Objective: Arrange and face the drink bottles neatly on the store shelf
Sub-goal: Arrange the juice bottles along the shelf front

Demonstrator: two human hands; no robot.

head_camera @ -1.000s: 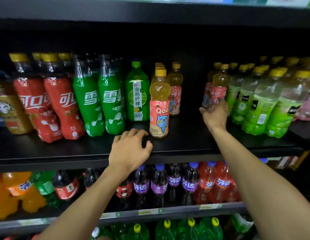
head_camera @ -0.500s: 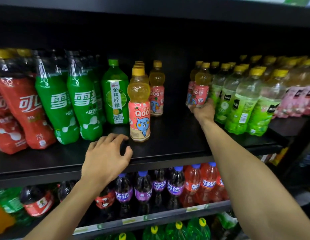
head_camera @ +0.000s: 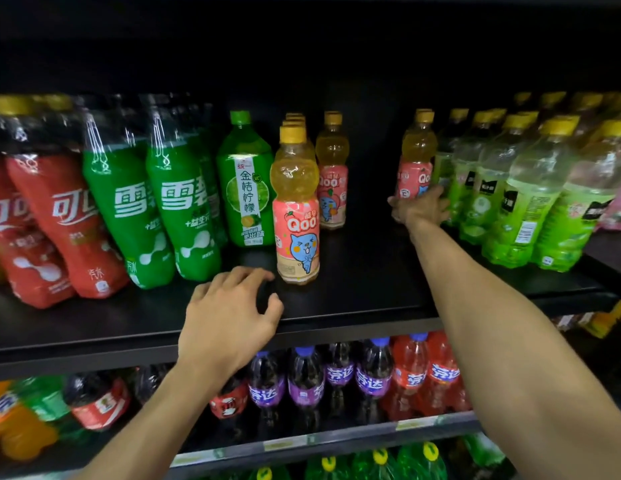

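On the black shelf (head_camera: 357, 299), red cola bottles (head_camera: 70, 220) stand at far left, then green soda bottles (head_camera: 170, 209) and a green lemon-drink bottle (head_camera: 246, 188). The left grip (head_camera: 229, 320) rests on the shelf's front edge, fingers loosely curled and holding nothing, its fingertips near the base of the front Qoo bottle (head_camera: 297, 216). That bottle stands upright near the edge with its label facing out, and more yellow-capped bottles line up behind it. A second Qoo bottle (head_camera: 331, 181) stands further back, just to the right. Across a bare gap, the right grip (head_camera: 420, 209) wraps round the lower part of a rear Qoo bottle (head_camera: 418, 157), deep on the shelf, right beside the pale green bottles (head_camera: 517, 202).
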